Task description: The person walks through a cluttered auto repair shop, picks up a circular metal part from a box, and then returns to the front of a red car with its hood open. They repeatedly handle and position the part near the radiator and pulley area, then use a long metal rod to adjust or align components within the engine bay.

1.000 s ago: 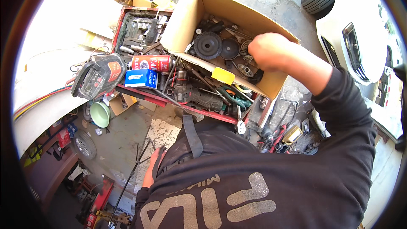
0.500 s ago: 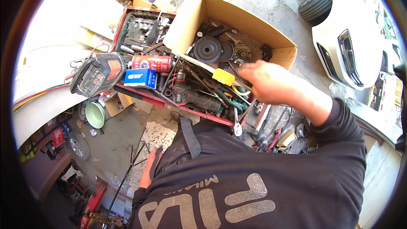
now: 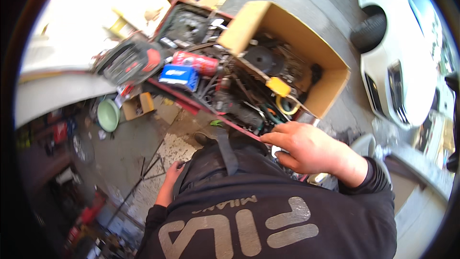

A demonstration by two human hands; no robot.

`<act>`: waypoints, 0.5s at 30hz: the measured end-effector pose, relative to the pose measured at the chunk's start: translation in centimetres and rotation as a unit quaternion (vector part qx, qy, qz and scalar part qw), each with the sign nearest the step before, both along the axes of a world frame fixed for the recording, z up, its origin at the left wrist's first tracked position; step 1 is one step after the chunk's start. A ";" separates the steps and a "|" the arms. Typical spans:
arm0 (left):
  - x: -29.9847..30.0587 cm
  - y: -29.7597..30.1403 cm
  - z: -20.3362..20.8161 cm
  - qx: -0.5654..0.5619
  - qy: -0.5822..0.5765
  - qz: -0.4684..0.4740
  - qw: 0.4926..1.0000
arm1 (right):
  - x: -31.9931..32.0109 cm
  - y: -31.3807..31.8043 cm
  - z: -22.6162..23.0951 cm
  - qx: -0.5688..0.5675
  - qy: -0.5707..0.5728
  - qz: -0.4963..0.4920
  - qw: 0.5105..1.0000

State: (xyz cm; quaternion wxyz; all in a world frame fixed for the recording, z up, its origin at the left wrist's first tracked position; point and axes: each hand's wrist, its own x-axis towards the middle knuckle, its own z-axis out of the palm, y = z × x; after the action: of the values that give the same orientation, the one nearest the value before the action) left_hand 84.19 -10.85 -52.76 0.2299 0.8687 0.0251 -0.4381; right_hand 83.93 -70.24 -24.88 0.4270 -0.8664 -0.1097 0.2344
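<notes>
My right hand (image 3: 304, 147) is over the near right corner of the red tool tray (image 3: 247, 133). Its index finger reaches out along the tray's edge and its thumb is apart below. A silvery ratchet head (image 3: 275, 150) shows between them, partly covered by the hand; no firm grip on it is visible. My left hand (image 3: 168, 181) hangs low beside my leg, its fingers mostly hidden, with a small dark shape at their tips. Blurred hand tools, a dark power tool (image 3: 239, 112) and a yellow piece (image 3: 278, 86) lie in and over the tray.
An open cardboard box (image 3: 330, 84) of used round metal parts rests on the tray's far side. A blue box (image 3: 179, 76), a red can (image 3: 195, 62) and a black case (image 3: 132, 62) are to the left. A white car (image 3: 390, 72) stands at the right; a green basin (image 3: 108, 115) is on the floor.
My right hand has come back from the cardboard box toward me, down to the tray's near corner by the ratchet. The whole view has shifted and blurred. My left hand stays low.
</notes>
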 end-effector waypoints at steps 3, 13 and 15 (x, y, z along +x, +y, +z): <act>-1.6 0.8 1.4 -0.022 0.023 0.080 0.996 | 0.4 3.7 -0.2 -0.126 0.007 0.040 0.991; -14.1 12.5 -2.9 0.002 -0.003 0.233 0.972 | 6.8 19.1 1.5 -0.272 -0.033 0.151 0.950; -16.5 15.3 -4.1 -0.004 -0.008 0.283 0.959 | 8.6 23.8 2.3 -0.272 -0.051 0.176 0.945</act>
State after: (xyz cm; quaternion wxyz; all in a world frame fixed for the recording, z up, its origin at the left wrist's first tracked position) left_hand 67.66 4.47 -56.84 0.3483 0.8285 0.2666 -0.3481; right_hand 92.49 -46.45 -22.61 0.1214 -0.9272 -0.2141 0.2824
